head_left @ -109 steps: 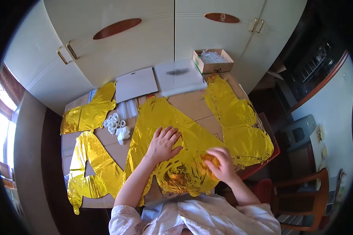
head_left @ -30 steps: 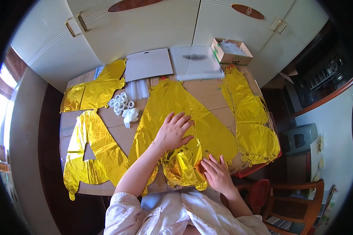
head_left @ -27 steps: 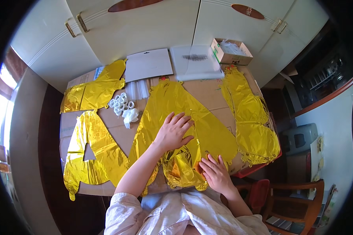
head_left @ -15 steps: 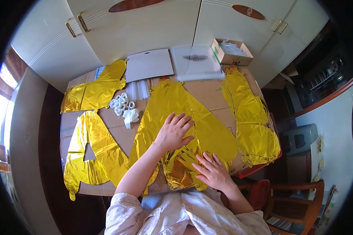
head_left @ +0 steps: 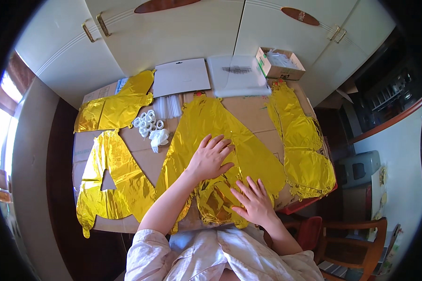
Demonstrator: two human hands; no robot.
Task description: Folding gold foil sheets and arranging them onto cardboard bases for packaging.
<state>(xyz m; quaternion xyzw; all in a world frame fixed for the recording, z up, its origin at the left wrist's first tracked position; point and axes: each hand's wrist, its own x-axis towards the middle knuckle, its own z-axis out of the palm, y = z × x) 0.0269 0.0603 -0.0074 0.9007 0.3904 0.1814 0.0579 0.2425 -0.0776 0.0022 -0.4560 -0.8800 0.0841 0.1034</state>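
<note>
A large gold foil balloon (head_left: 248,140), flat and uninflated, lies spread in front of me on a cardboard-covered table. My left hand (head_left: 210,158) rests palm down on its middle, fingers extended and slightly apart. Lower and to the right, my right hand (head_left: 254,201) lies on the foil with its fingers spread. Beneath and between the hands the foil is crumpled and shiny. To the left sits a flat A-shaped gold foil balloon (head_left: 126,187), and behind it a folded gold foil balloon (head_left: 112,110). Another gold foil balloon (head_left: 305,150) lies along the right side.
White tape rolls (head_left: 147,124) cluster near a crumpled white plastic piece (head_left: 159,137) and clear straws (head_left: 168,107). Farther back are a grey-white card (head_left: 182,78), a clear plastic sleeve (head_left: 237,82) and a small open box (head_left: 281,71). A wooden chair (head_left: 354,229) stands at the right.
My right hand has shifted slightly up across the foil, fingers pointing more away from me. My left hand stays nearly in place.
</note>
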